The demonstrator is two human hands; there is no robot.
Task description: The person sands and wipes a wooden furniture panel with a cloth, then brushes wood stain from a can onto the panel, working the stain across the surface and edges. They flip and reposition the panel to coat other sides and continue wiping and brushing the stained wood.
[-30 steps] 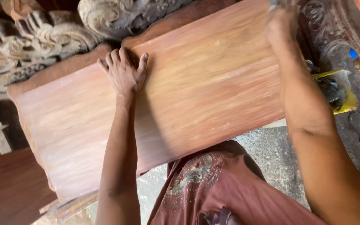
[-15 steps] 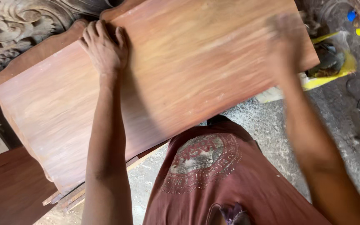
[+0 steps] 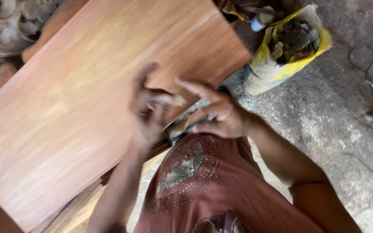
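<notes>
Head view: both hands raised off the wood panel [image 3: 87,108], meeting in front of the chest, just over the panel's near edge. Panel lies tilted across the frame, broad reddish face smooth and pale-streaked, bare of tools. Judgement: surface looks evenly worked over most of its width; no finish or further step visible, so how much is left cannot be told.

Left hand [image 3: 145,110]: fingers curled partway, grip loose, pinching a small pale scrap [image 3: 175,101], blurred, possibly abrasive paper; cannot tell for sure.

Right hand [image 3: 214,114]: fingers spread and bent, grip mostly open, fingertips at or near the same scrap; contact not clear through motion blur.

Carved wood [image 3: 9,30] at upper left behind the panel. Yellow sack [image 3: 277,64] of dark scraps stands on the concrete floor [image 3: 346,142], well apart from the hands.
</notes>
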